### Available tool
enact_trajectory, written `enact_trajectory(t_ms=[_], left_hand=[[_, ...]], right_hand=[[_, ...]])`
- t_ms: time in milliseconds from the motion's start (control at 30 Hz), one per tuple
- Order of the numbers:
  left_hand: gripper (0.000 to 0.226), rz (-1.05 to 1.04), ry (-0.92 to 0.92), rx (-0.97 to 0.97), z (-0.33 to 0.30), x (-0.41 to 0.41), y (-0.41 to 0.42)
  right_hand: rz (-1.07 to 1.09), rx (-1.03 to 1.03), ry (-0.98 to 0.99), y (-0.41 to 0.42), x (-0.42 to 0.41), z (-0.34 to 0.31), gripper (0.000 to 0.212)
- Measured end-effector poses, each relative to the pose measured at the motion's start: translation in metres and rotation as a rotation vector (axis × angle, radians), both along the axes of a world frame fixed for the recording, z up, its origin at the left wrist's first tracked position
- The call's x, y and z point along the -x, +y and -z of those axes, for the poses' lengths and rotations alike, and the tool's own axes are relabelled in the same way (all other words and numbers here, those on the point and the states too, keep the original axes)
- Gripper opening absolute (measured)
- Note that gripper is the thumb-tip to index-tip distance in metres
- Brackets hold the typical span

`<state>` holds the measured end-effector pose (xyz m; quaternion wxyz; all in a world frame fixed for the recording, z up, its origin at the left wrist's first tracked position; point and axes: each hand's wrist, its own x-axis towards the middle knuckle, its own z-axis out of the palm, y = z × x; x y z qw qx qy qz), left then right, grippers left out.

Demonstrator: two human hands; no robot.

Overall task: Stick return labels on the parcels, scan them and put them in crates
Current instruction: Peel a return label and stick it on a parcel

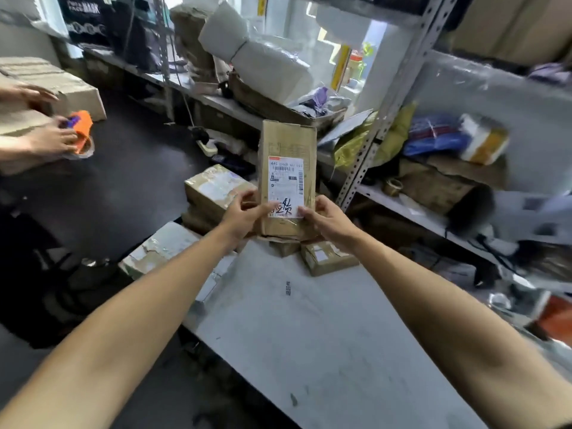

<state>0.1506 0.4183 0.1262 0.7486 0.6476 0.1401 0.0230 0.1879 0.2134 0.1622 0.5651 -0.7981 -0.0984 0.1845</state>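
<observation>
parcel: tall flat cardboard box [288, 150], brown, creased, glossy tape at bottom; held upright over far end of table [325, 335], label side facing cam.
label: white rect sticker [285, 187] on parcel front, lower half; red strip top-left, barcode, small print too blurry to read; big black handwritten chars at its bottom edge.
L hand: [244, 213] grips parcel's lower-left edge, fingers curled round it, thumb tip on label's bottom-left corner.
R hand: [325, 216] grips parcel's lower-right edge, fingers wrapped behind, thumb at label's bottom-right corner.
table: grey, smooth, scuffed; small black printed mark near its middle, unreadable.
other boxes: taped brown carton [216, 188] just left of parcel; small carton w/ white label [328, 258] on table below parcel; torn, taped box [161, 249] off table's left edge.
shelving: perforated grey metal upright [380, 113] right of parcel; shelves hold bags, blue bundle [433, 134], plastic wrap.
2nd person: hands far left of parcel, one holds orange tape dispenser [81, 125].
room: dark floor left of table; table's near part bare grey.
</observation>
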Motion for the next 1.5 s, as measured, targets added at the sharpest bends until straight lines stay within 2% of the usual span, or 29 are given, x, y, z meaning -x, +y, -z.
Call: enact_trajectory(t_ms=[67, 200, 300, 367, 467, 567, 633, 700, 733, 800, 867, 967, 1100, 1167, 1267, 1333, 1433, 1500], left_hand=[[0.092, 0.105, 0.048, 0.009, 0.007, 0.017, -0.029], [0.107, 0.298, 0.115, -0.034, 0.024, 0.053, -0.101], [0.116, 0.420, 0.153, -0.059, 0.044, 0.068, -0.154], [0.113, 0.495, 0.184, -0.069, 0.055, 0.079, -0.190], [0.090, 0.578, 0.205, -0.119, 0.068, 0.093, -0.239], [0.096, 0.644, 0.211, -0.188, 0.082, 0.100, -0.280], [0.096, 0.675, 0.216, -0.216, 0.090, 0.107, -0.303], [0.097, 0.692, 0.224, -0.243, 0.094, 0.115, -0.321], [0.098, 0.700, 0.226, -0.256, 0.095, 0.120, -0.328], [0.099, 0.711, 0.235, -0.272, 0.099, 0.128, -0.340], [0.107, 0.723, 0.247, -0.288, 0.104, 0.134, -0.347], [0.120, 0.729, 0.255, -0.317, 0.113, 0.142, -0.354], [0.103, 0.716, 0.270, -0.332, 0.126, 0.149, -0.363], [0.099, 0.708, 0.285, -0.340, 0.131, 0.150, -0.364], [0.098, 0.697, 0.315, -0.344, 0.136, 0.154, -0.366], [0.098, 0.673, 0.324, -0.345, 0.137, 0.156, -0.367], [0.099, 0.598, 0.313, -0.379, 0.131, 0.156, -0.369], [0.101, 0.551, 0.308, -0.400, 0.125, 0.153, -0.369]], right_hand=[[0.028, -0.022, 0.017, -0.036, 0.026, 0.006, 0.027], [0.148, -0.079, 0.088, -0.113, 0.084, 0.029, 0.030], [0.276, -0.012, 0.105, -0.169, 0.122, 0.050, 0.036], [0.354, 0.106, 0.097, -0.205, 0.146, 0.065, 0.034], [0.489, 0.378, -0.023, -0.254, 0.182, 0.087, 0.042], [0.800, 0.556, -0.196, -0.305, 0.232, 0.108, 0.034], [1.017, 0.693, -0.241, -0.338, 0.269, 0.126, 0.026], [1.197, 0.745, -0.134, -0.369, 0.300, 0.146, 0.016], [1.277, 0.741, -0.005, -0.381, 0.313, 0.156, 0.022], [1.371, 0.673, 0.308, -0.401, 0.333, 0.177, 0.051], [1.353, 0.566, 0.494, -0.410, 0.346, 0.191, 0.067], [1.223, 0.466, 0.570, -0.414, 0.353, 0.206, 0.071], [1.104, 0.524, 0.602, -0.422, 0.352, 0.216, 0.082], [1.113, 0.442, 0.612, -0.426, 0.349, 0.215, 0.074], [1.166, 0.098, 0.664, -0.429, 0.342, 0.213, 0.044], [1.185, -0.044, 0.652, -0.429, 0.333, 0.207, 0.031], [1.160, -0.017, 0.470, -0.430, 0.306, 0.177, 0.023], [1.037, -0.023, 0.361, -0.426, 0.284, 0.139, 0.023]])
